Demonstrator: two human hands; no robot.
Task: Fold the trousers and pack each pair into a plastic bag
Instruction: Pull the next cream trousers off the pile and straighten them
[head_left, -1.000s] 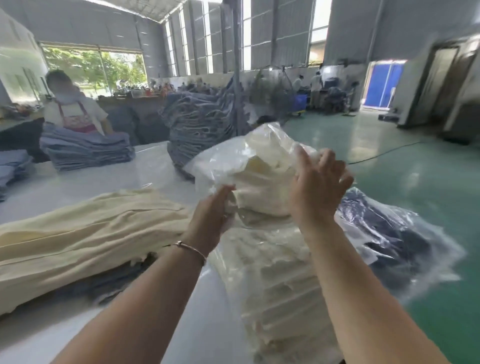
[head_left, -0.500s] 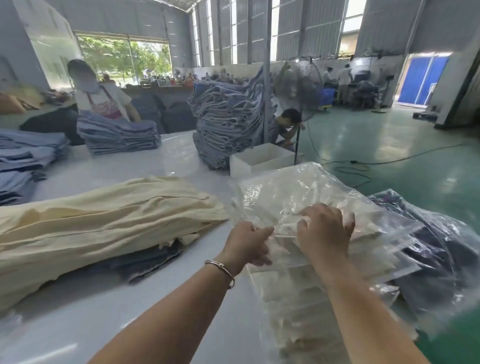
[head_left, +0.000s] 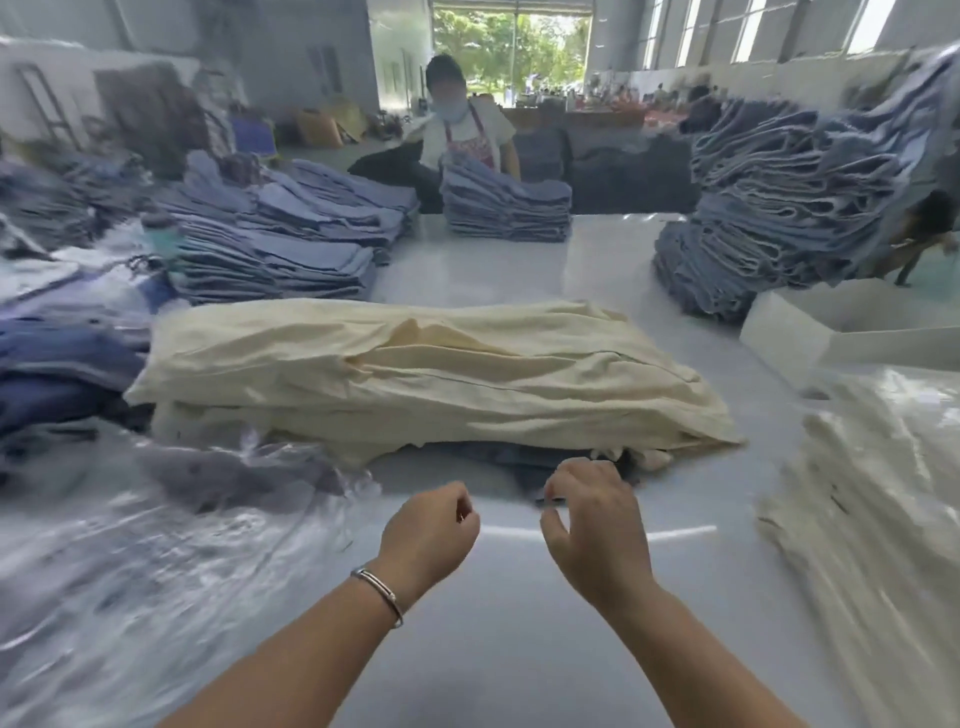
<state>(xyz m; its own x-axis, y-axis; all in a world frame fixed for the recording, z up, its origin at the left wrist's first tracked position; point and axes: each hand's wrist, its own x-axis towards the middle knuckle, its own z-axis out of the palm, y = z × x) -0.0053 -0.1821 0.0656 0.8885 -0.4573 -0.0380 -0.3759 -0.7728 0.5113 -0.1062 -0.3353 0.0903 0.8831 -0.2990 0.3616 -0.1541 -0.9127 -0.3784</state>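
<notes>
Cream trousers (head_left: 415, 374): one stack; two empty hands, left (head_left: 426, 535), right (head_left: 597, 530).

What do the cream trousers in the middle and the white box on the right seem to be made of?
Cream trousers: looks like soft matte woven cloth, perhaps cotton, since it creases and sags in folds. White box: stiff, smooth, flat walls with sharp edges; card or plastic, cannot tell which.

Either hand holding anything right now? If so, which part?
Nothing is held. The left hand and right hand hang loosely curled over the bare table, short of the cream trousers. No grip on the plastic bags.
</notes>
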